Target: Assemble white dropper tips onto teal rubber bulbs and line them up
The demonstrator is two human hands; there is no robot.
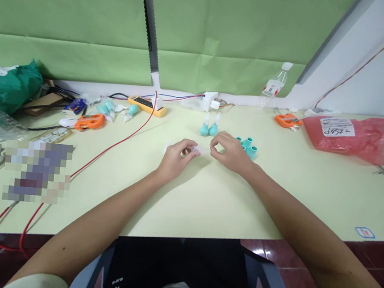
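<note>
Over the middle of the table, my left hand (pixel 176 157) is closed on a small clear plastic piece (pixel 203 150), pinched between thumb and fingertips. My right hand (pixel 229 151) pinches at the other end of that piece, thumb against forefinger. Its exact kind is too small and see-through to tell. Just beyond my hands stand two teal squeeze bulbs with pale pointed tips (pixel 209 126), side by side. A cluster of teal open-ended tubes (pixel 249 147) sits right behind my right hand, which partly hides it.
Far back are a yellow multimeter (pixel 147 106), white plugs (pixel 210 101) and a clear bottle (pixel 276 85). A red package (pixel 350 136) and an orange tool (pixel 288 120) lie right. A red cable (pixel 111 147) crosses the left side, near another orange-handled tool (pixel 89 121).
</note>
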